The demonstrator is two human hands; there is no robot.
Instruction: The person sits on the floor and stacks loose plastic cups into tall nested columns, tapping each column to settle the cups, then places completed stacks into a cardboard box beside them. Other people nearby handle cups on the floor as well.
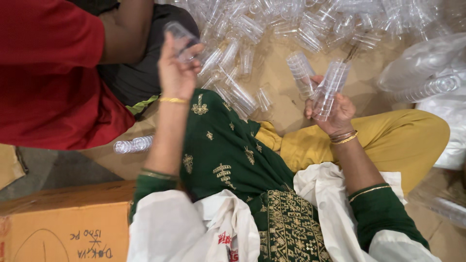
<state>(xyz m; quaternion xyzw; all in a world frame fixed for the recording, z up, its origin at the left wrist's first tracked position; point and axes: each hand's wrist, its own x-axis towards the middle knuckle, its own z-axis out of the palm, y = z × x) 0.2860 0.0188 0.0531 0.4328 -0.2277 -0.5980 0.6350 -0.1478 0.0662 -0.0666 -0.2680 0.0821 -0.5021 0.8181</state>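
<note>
Clear plastic cup (pixel 180 40) pinched in raised left hand (pixel 175 73) fingers; right hand (pixel 335 114) fingers grip stacked cups (pixel 329 90).

Brown floor (pixel 286 109): heap of clear plastic cups (pixel 291 24), cardboard box (pixel 68 223).

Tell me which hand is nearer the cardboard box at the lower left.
Left. The left hand, holding a single clear cup, is raised above and right of the cardboard box. The right hand, gripping a stack of clear cups, is far across to the right.
</note>
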